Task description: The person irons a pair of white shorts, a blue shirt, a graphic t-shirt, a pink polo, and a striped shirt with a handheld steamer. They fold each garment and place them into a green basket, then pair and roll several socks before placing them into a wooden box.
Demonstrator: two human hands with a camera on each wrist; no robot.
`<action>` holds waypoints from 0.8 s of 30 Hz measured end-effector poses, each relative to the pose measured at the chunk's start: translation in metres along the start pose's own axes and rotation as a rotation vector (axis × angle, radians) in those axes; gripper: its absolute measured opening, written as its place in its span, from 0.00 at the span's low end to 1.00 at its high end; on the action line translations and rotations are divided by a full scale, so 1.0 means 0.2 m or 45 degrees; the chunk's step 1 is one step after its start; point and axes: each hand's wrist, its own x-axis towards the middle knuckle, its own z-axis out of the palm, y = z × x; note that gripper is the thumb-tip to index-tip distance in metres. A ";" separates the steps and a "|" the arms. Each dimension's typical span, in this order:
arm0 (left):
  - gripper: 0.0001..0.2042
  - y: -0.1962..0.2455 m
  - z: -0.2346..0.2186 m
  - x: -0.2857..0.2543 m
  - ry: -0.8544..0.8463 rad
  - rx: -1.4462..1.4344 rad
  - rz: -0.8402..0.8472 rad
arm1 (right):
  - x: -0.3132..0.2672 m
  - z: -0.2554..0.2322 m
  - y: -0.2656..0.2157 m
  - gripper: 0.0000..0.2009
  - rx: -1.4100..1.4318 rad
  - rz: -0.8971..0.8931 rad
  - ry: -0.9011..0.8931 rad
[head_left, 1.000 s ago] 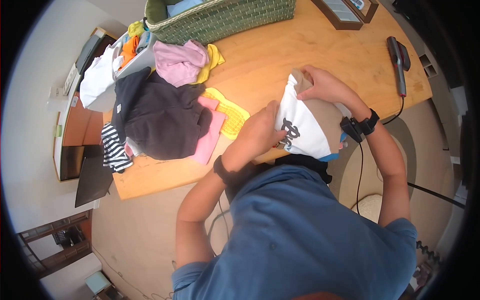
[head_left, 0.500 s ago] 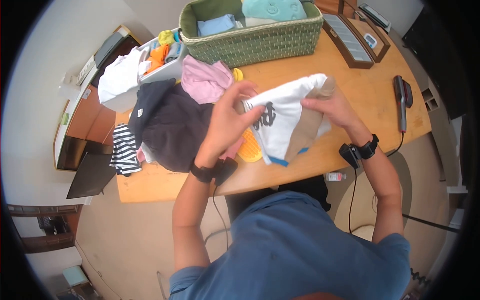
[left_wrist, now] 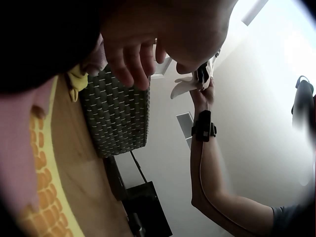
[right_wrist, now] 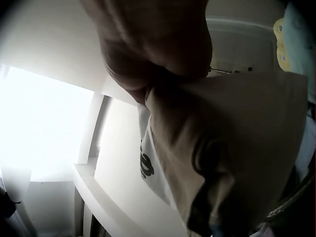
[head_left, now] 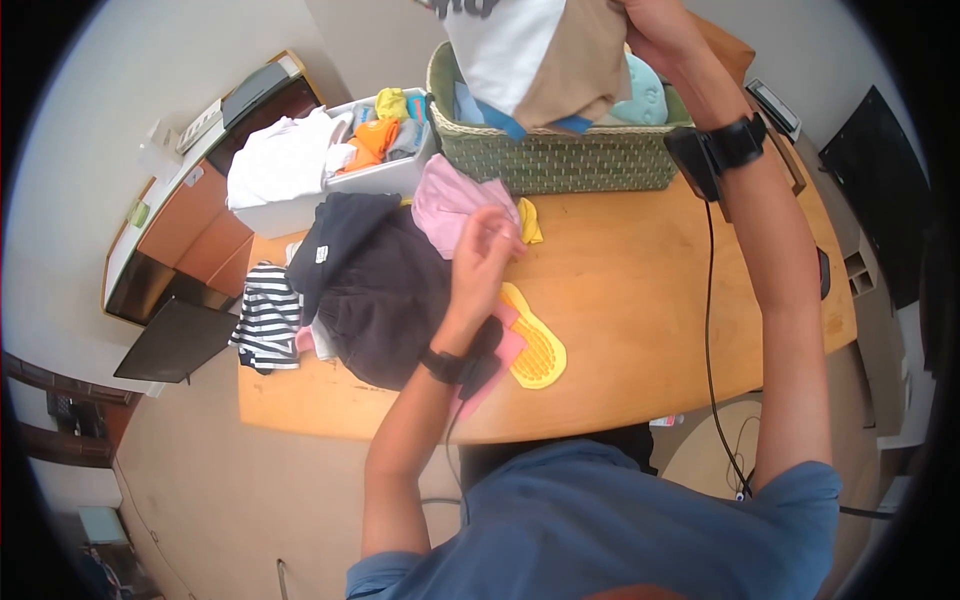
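High over the green woven basket (head_left: 590, 165), my right hand (head_left: 665, 35) grips a white and tan garment (head_left: 570, 65) with dark lettering and blue trim. The cloth hangs down in front of the basket's opening, and its top runs out of the head view. In the right wrist view the tan side of the garment (right_wrist: 187, 128) falls in folds below the hand. My left hand (head_left: 485, 265) holds nothing, its fingers loosely bent, above the table near a pink garment (head_left: 450, 205) and a dark garment (head_left: 385, 300).
Left of the basket stands a white bin (head_left: 390, 178) with several garments in it. A striped garment (head_left: 268, 315) lies at the table's left edge. A yellow textured piece (head_left: 538, 355) lies on the wooden table (head_left: 660, 330). Light blue and mint items (head_left: 645, 95) sit in the basket.
The garment was held in both hands near the table's front, then lifted. My left hand let go; my right hand carried it up and away, over the basket.
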 end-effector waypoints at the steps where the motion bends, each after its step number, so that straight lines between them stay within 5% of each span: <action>1: 0.12 -0.01 0.01 -0.01 -0.013 0.006 -0.007 | 0.06 -0.01 0.06 0.16 0.090 0.047 0.010; 6: 0.12 -0.04 0.05 -0.05 -0.103 -0.037 -0.103 | 0.34 -0.21 0.58 0.23 0.148 0.433 0.104; 9: 0.12 -0.03 0.04 -0.06 -0.138 -0.069 -0.147 | 0.37 -0.35 0.84 0.30 -0.982 0.834 0.252; 10: 0.12 -0.02 0.04 -0.07 -0.131 -0.045 -0.165 | 0.40 -0.35 0.84 0.36 -1.585 0.539 -0.003; 13: 0.11 -0.03 0.05 -0.09 -0.144 -0.033 -0.191 | 0.34 -0.27 0.86 0.33 -1.816 0.353 -0.085; 20: 0.10 0.01 0.05 -0.09 -0.146 -0.023 -0.225 | -0.15 0.22 0.55 0.19 -0.939 0.103 -0.473; 24: 0.07 0.28 -0.03 -0.10 -0.122 0.519 -0.008 | -0.61 0.41 0.42 0.15 -0.767 0.353 -0.709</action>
